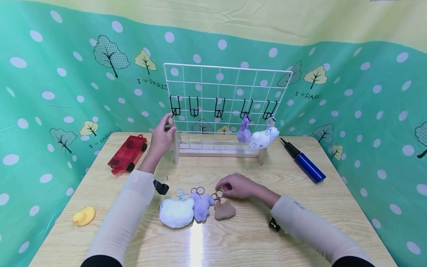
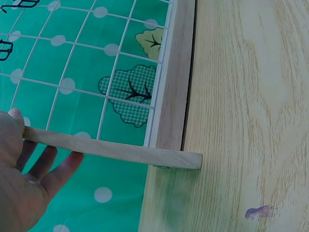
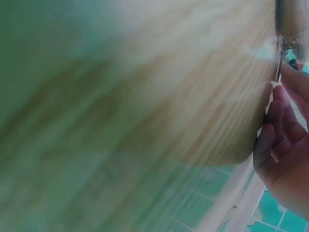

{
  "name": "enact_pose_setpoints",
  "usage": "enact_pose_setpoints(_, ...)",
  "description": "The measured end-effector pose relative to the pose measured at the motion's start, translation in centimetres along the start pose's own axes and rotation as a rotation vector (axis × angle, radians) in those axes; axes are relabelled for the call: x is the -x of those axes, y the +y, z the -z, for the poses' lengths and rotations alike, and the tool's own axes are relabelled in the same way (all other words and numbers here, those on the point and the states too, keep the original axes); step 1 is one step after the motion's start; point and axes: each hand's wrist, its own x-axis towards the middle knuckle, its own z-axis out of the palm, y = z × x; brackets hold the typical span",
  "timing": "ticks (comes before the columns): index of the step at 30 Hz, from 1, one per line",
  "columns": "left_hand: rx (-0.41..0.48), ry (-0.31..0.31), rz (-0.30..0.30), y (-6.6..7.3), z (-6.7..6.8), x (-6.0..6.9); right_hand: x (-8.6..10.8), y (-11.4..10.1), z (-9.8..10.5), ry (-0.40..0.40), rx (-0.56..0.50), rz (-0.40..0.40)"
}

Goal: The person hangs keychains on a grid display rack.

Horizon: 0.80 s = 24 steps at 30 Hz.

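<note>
My left hand (image 1: pixel 161 139) grips the left wooden upright (image 2: pixel 111 149) of a white wire grid rack (image 1: pixel 228 69), thumb on one side and fingers on the other. My right hand (image 1: pixel 238 186) is low over the table, its thumb and fingertips pinching the metal ring (image 1: pixel 219 193) of a brown plush keychain (image 1: pixel 224 210). Left of that lie a purple plush keychain (image 1: pixel 201 207) and a fluffy white plush keychain (image 1: pixel 176 214), rings pointing toward the rack. On the rack's right-hand hooks hang a purple plush (image 1: pixel 244 134) and a white-and-blue plush (image 1: pixel 264 138).
Several black hooks (image 1: pixel 219 113) sit along the grid. A red toy car (image 1: pixel 128 154) and a yellow rubber duck (image 1: pixel 84 216) are on the left of the wooden table (image 1: pixel 253 241). At the right lies a blue pump with a black nozzle (image 1: pixel 308 167). Patterned green cloth surrounds the table.
</note>
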Motion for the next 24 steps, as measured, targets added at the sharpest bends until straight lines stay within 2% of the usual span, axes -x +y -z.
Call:
enact_pose_setpoints(10, -0.005, 0.007, -0.026, -0.06, -0.03, -0.02, -0.13, -0.09, -0.27, 0.007, 0.019, -0.009)
enact_pose_setpoints(24, 0.006, 0.000, -0.004, -0.19, -0.10, -0.12, 0.37, -0.21, -0.26, 0.041, 0.027, -0.046)
